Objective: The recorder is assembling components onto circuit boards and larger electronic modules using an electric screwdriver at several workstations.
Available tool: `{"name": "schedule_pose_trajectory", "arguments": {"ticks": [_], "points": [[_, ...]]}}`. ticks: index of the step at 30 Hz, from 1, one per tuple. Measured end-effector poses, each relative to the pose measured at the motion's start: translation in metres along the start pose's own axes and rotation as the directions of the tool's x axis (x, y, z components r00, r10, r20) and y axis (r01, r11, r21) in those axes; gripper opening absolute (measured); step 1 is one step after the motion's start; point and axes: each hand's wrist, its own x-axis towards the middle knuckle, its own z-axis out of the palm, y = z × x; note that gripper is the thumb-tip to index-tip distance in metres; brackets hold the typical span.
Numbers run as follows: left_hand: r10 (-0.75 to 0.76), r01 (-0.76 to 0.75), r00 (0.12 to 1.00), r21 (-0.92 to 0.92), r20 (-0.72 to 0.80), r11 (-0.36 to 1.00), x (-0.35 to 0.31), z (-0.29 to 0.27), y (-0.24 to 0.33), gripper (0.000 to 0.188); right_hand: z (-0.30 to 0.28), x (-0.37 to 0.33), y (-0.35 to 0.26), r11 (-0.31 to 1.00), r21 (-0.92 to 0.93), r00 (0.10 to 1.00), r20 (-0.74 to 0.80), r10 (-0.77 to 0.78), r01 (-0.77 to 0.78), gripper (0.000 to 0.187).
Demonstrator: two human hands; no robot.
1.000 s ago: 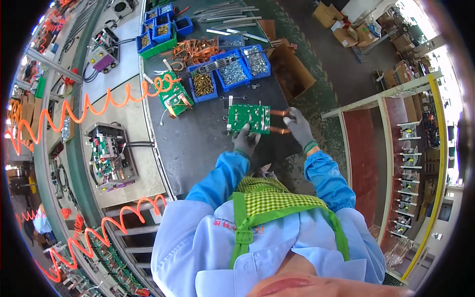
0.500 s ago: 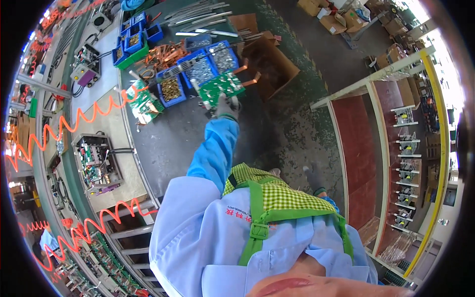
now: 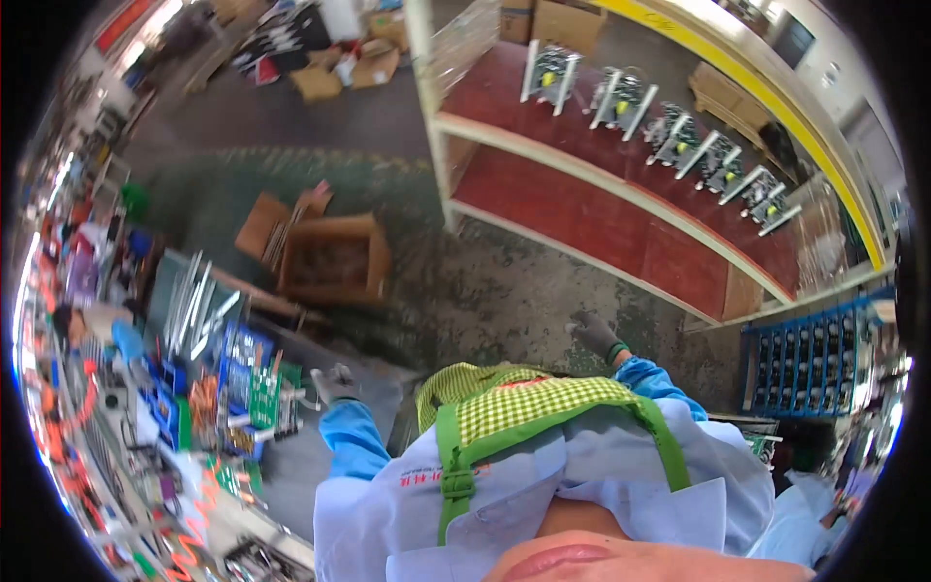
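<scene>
The green circuit board [image 3: 263, 398] is resting by the blue bins [image 3: 230, 351] on the bench [image 3: 303, 461], just left of the left hand [image 3: 337, 384]. That hand is hovering over the bench's edge side, its fingers spreading loosely and gripping nothing visible. The right hand [image 3: 594, 336] is hanging over the floor [image 3: 495, 315], well apart from the board, fingers loosely extending, holding nothing visible.

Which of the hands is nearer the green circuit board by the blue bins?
Left. The left hand is just right of the green circuit board; the right hand is much farther right, against the floor.
</scene>
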Motion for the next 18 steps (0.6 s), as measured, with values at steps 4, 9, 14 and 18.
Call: {"name": "schedule_pose_trajectory", "arguments": {"ticks": [4, 9, 14, 18], "points": [[-0.374, 0.209, 0.85, 0.414, 0.371, 0.886, -0.034, 0.125, -0.11, 0.017, -0.023, 0.009, -0.003, 0.984, 0.179, 1.0, 0.022, -0.004, 0.0, 0.053], [-0.373, -0.186, 0.701, 0.66, 0.608, 0.728, -0.091, 0.291, -0.212, 0.018, -0.069, 0.032, -0.053, 0.906, 0.402, 0.987, -0.136, -0.084, 0.133, 0.05], [-0.476, -0.331, 0.49, 0.661, 0.73, 0.674, -0.074, 0.42, -0.294, 0.038, -0.164, 0.101, -0.109, 0.751, 0.446, 0.818, -0.535, -0.213, 0.487, 0.062], [-0.312, -0.592, 0.355, 0.47, 0.881, 0.654, -0.028, 0.51, -0.35, 0.058, -0.249, 0.203, -0.154, 0.853, 0.053, 0.578, -0.757, -0.305, 0.519, 0.078]]}}
